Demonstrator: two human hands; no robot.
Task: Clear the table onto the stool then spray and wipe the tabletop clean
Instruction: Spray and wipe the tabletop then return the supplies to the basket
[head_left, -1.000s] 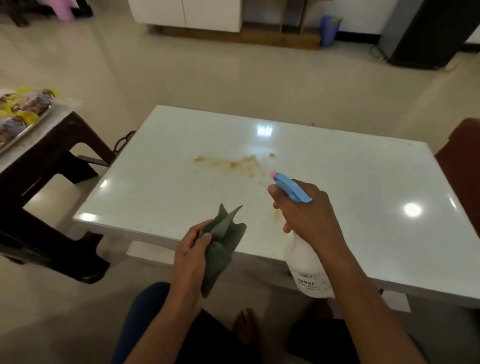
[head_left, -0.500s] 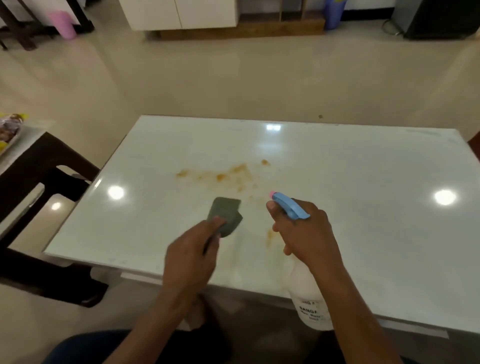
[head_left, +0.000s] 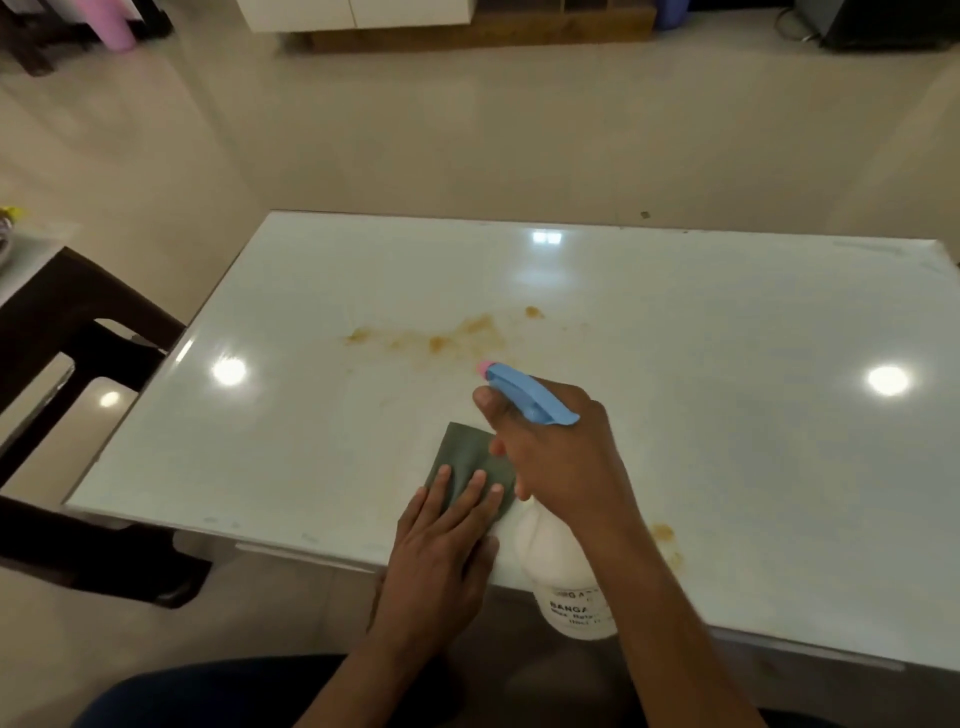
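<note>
The left hand (head_left: 441, 540) lies flat, fingers straight, pressing a green cloth (head_left: 467, 462) onto the near edge of the white table (head_left: 727, 467). The right hand (head_left: 561, 457) grips a spray bottle (head_left: 561, 571) just beside it, nozzle toward the brown stains (head_left: 441, 340) farther in.

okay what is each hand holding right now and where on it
The right hand grips the spray bottle around its neck, under the blue trigger head. The left hand holds nothing; its flat fingers press the green cloth onto the tabletop.
</note>
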